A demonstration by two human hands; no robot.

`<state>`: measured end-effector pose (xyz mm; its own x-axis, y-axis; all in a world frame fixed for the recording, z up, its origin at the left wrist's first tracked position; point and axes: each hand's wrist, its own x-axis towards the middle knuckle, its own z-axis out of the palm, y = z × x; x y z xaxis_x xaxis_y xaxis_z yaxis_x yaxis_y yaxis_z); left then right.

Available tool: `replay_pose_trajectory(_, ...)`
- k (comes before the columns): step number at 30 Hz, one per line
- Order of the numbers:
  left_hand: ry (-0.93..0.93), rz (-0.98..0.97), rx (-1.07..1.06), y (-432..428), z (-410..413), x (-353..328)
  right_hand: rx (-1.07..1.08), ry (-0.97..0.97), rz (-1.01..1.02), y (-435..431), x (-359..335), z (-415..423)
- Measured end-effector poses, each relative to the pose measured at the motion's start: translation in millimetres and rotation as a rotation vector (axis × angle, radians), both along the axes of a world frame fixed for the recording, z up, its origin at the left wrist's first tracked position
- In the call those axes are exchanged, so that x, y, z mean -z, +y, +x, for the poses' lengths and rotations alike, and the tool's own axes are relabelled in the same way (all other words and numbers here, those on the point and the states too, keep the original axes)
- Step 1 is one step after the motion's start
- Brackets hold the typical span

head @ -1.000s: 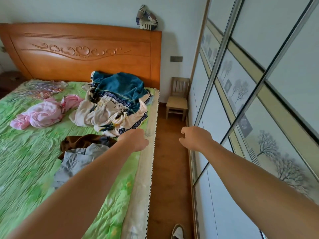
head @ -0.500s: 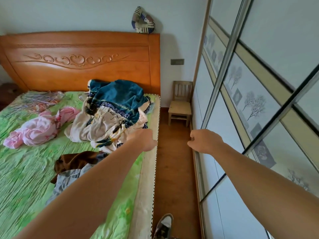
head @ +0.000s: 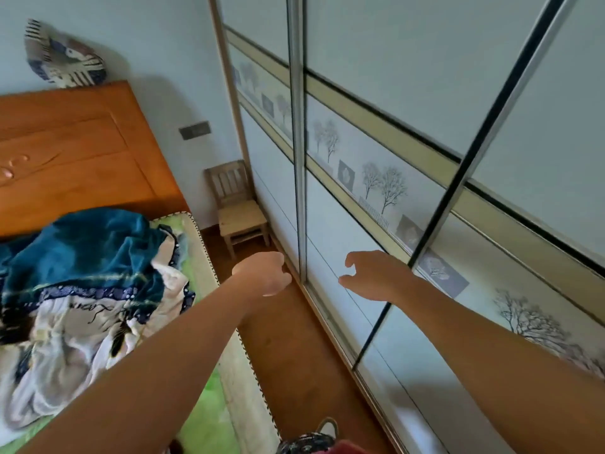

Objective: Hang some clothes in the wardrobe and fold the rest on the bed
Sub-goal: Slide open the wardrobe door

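View swung right, off bed [head: 203, 421] toward wardrobe | right hand [head: 373, 276] before sliding door [head: 343, 224], fingers half-curled, empty, just right of upright door rail [head: 298, 158] | left hand [head: 265, 273] left of rail, fingers curled in, empty | clothes heap [head: 82, 273] on bed, far left | next likely: right hand slides door

The cloth pile [head: 82, 250] is teal and cream, the wardrobe doors [head: 376, 198] tree-printed.

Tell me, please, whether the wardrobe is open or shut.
Shut: the sliding doors cover the whole visible front, and nothing of the inside shows.
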<state>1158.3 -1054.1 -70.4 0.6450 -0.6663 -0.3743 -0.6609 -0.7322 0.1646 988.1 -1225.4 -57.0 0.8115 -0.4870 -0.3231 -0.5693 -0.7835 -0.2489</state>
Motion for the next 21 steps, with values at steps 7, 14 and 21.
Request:
replay_pose_trajectory(7, 0.006, 0.007, 0.282, -58, -33, -10, 0.241, 0.001, -0.007, -4, -10, -67)
replay_pose_trajectory(14, 0.01, -0.012, 0.516, -76, -118, -15, 0.457, 0.043, -0.026, 23, -15, -175)
replay_pose_trajectory(21, -0.009, 0.006, 0.762, -79, -226, -15, 0.696, 0.063, -0.049, 82, -25, -294)
